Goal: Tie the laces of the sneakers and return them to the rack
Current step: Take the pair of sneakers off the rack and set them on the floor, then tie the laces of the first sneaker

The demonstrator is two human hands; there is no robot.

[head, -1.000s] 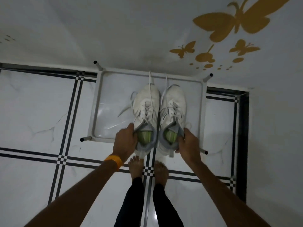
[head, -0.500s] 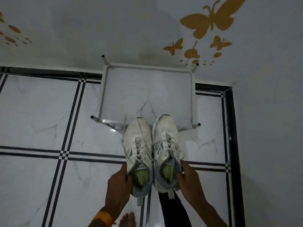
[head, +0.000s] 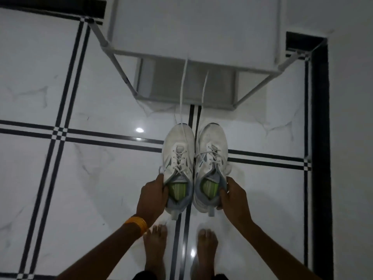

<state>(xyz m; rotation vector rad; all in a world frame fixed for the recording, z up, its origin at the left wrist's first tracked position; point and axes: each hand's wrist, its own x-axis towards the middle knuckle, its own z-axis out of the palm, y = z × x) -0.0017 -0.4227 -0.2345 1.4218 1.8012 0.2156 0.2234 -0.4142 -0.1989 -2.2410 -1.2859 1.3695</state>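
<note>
Two white sneakers with green insoles sit side by side, toes pointing away from me, low over the tiled floor. My left hand (head: 152, 196) grips the heel collar of the left sneaker (head: 177, 158). My right hand (head: 233, 196) grips the heel collar of the right sneaker (head: 212, 156). Their laces are loose; two long lace ends (head: 182, 85) trail forward up to the front edge of the white rack (head: 191, 57), which stands just beyond the shoes. Whether the soles touch the floor I cannot tell.
My bare feet (head: 155, 245) stand right behind the sneakers on glossy white tiles with black stripe borders (head: 109, 136). A white wall (head: 351, 118) runs along the right. The rack has a lower shelf (head: 191, 85) visible under its top.
The sneakers came off the rack's top and moved toward me and down to floor level. I stepped back, and the view tilted further down.
</note>
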